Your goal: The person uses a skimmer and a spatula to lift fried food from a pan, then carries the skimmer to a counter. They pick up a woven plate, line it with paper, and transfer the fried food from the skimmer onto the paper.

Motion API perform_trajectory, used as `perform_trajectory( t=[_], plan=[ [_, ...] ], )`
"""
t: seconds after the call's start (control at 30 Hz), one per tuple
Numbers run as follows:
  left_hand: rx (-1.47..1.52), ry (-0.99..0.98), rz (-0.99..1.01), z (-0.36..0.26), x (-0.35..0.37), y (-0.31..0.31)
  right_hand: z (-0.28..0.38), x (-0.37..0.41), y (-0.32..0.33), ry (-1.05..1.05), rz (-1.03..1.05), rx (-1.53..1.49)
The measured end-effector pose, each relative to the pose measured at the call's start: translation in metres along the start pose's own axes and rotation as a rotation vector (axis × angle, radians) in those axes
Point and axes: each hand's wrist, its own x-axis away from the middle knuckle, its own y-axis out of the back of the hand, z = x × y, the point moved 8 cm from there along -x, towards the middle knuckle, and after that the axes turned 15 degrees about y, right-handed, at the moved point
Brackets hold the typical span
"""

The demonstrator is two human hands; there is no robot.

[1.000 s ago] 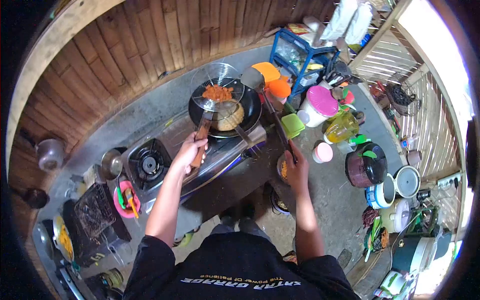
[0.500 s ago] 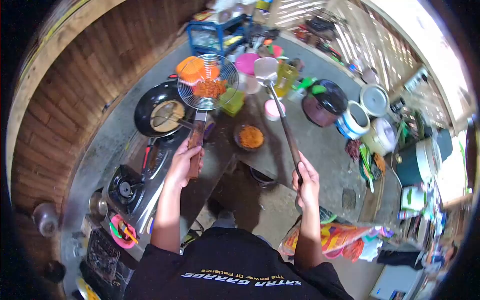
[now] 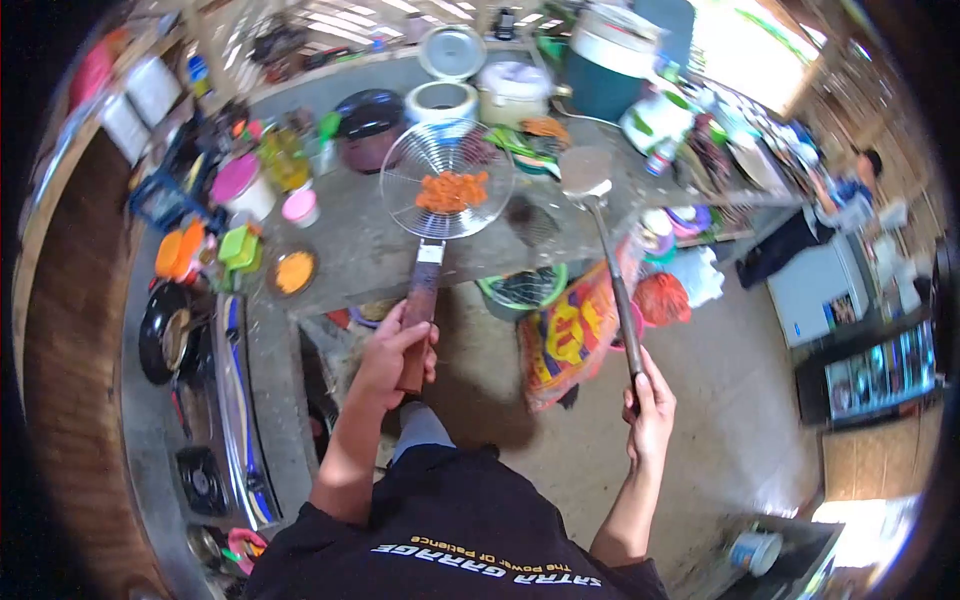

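My left hand point(image 3: 400, 355) is wrapped round the wooden handle of a wire skimmer point(image 3: 428, 262). Small orange-red pieces of food point(image 3: 452, 192) lie in its round basket, held up over the counter. In my right hand point(image 3: 650, 405) is a long-handled metal spatula point(image 3: 616, 270), its flat blade pointing away from me and overlapping the counter edge in this view. Left of the skimmer, a small bowl of orange food point(image 3: 295, 272) stands on the counter. A black wok point(image 3: 158, 335) with a strainer in it sits on the stove at far left.
A dark lidded pot point(image 3: 370, 130), an open rice cooker point(image 3: 442, 100) and a large green-white cooler point(image 3: 610, 60) line the counter's back. A colourful sack point(image 3: 570, 335) stands on the floor below the counter. A person point(image 3: 845, 210) is at far right, near a white fridge point(image 3: 810, 280).
My view and body have turned right, away from the stove. The skimmer with its food and the spatula have swung along from the wok side to over the right-hand counter.
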Motion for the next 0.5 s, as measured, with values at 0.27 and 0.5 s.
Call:
perform_trajectory(
  t=[0.27,0.5],
  plan=[
    [-0.266,0.268,0.353,0.093,-0.047,-0.203,0.019,0.099,0.214,0.014,-0.584,0.084],
    [-0.375,0.410,0.590,0.165,-0.093,-0.348,0.021,0.131,0.329,0.019,-0.879,0.092]
  ],
)
